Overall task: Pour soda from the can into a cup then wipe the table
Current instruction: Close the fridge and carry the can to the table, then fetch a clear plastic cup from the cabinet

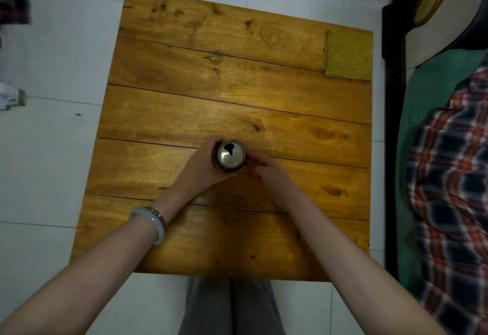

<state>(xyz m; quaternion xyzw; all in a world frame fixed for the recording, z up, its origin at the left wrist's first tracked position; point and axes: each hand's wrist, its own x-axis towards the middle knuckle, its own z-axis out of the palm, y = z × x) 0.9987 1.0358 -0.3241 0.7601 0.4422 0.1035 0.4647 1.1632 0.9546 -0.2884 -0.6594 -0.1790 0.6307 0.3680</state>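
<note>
A soda can (pixel 231 155) stands upright near the middle of the wooden table (pixel 184 91), seen from above, with its silver top and open mouth showing. My left hand (pixel 203 165) wraps around the can's left side. My right hand (pixel 264 169) touches its right side, fingers against the can. A yellow-green cloth (pixel 348 55) lies flat at the table's far right corner. No cup is in view.
White tiled floor (pixel 52 149) surrounds the table. A bed with a green sheet and a plaid cloth (pixel 449 176) runs along the right edge. My legs (pixel 229 305) are at the table's near edge. A small white object (pixel 10 96) lies on the floor at left.
</note>
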